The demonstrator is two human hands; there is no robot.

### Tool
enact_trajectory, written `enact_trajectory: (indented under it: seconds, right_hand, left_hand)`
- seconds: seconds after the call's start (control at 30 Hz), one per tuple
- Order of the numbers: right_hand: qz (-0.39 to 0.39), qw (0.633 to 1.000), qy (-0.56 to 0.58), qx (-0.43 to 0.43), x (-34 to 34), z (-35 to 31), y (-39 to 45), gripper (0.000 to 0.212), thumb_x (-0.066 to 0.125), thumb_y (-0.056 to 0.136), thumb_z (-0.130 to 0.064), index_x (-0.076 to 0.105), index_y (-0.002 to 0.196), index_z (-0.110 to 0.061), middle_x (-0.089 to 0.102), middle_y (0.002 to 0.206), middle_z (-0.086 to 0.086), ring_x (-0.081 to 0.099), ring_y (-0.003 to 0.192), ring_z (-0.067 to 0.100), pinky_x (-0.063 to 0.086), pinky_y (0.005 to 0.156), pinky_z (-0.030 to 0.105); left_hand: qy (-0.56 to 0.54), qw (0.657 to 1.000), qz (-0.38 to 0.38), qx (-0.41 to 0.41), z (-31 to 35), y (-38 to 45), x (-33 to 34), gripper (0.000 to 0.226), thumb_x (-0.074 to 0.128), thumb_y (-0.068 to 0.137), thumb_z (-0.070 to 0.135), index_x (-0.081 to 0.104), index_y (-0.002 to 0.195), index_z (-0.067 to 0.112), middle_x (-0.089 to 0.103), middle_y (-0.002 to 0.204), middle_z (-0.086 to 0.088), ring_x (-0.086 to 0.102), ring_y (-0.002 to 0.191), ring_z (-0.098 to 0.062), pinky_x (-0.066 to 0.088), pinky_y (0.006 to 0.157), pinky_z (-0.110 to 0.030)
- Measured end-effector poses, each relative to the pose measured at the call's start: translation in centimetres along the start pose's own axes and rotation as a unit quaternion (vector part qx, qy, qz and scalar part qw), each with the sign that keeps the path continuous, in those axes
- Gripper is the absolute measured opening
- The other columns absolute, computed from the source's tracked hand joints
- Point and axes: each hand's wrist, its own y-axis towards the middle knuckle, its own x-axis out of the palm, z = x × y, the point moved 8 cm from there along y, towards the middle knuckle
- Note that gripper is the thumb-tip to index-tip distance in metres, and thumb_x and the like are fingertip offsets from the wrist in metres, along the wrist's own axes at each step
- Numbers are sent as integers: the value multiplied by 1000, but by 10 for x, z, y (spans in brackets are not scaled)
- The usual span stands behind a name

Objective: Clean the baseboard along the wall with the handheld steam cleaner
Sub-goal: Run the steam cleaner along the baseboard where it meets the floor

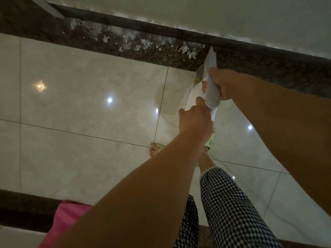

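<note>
One steam cleaner (211, 81), nozzle tip right at the dark baseboard (161, 32) under the white wall (197, 13). Two hands on it: right hand (224, 85) wraps the handle, left hand (195, 119) grips its rear end. White flakes (145, 42) litter the dark floor border; glossy floor tiles (89, 104) below.

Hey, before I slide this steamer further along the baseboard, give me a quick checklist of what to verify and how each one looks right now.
1. Right hand grips the grey cylindrical handheld steam cleaner: ok.
2. Left hand steadies its rear end: ok.
3. Nozzle tip meets the dark speckled stone baseboard: ok.
4. Steam coming out: cannot tell.
5. White flaky residue on the baseboard to the left of the nozzle: not ok, uncleaned.
6. Foot in the pale green slipper stands on the glossy cream floor tiles, apart from the nozzle: ok.
</note>
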Motion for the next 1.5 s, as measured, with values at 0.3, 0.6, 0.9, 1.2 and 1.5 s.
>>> enact_trajectory:
  seconds: [0.3, 0.6, 0.9, 1.2, 1.5]
  right_hand:
    - [-15, 1000, -16, -3, -1, -9, -5, 35, 55, 96, -39, 49, 113, -9, 62, 89, 3, 60, 68, 11, 47, 37, 19]
    - [-20, 999, -41, -2, 13, -8, -7, 29, 53, 96, -39, 50, 105, -11, 61, 81, 1, 58, 65, 10, 45, 37, 17]
    - [-18, 999, -39, 9, 13, 10, -7, 36, 55, 95, -39, 52, 115, -10, 64, 85, 2, 60, 66, 11, 50, 45, 22]
    - [-12, 999, -42, 6, 19, 23, -9, 35, 55, 94, -42, 50, 114, -13, 64, 87, 2, 60, 70, 12, 50, 54, 29]
    - [-8, 999, -45, -4, 15, 14, -10, 30, 56, 95, -38, 46, 103, -11, 60, 79, 2, 58, 66, 11, 47, 48, 27]
  left_hand:
    - [-24, 1000, -6, -10, 7, -1, -6, 42, 60, 91, 33, 32, 117, 14, 43, 75, 8, 57, 75, -18, 36, 89, -37]
    - [-36, 999, -1, -35, -6, -5, -9, 41, 61, 90, 31, 32, 114, 16, 51, 82, 6, 64, 85, -22, 34, 90, -38]
    - [-41, 998, -10, -36, -6, -21, 2, 39, 60, 90, 27, 32, 115, 16, 51, 83, 4, 63, 84, -22, 34, 91, -38]
    - [-36, 999, -5, -37, -14, -33, 6, 43, 59, 92, 33, 32, 119, 14, 63, 97, 0, 65, 90, -22, 34, 97, -40]
    - [-37, 999, 3, -38, -10, -25, 7, 44, 60, 91, 34, 32, 118, 14, 54, 87, 4, 65, 90, -23, 35, 92, -39]
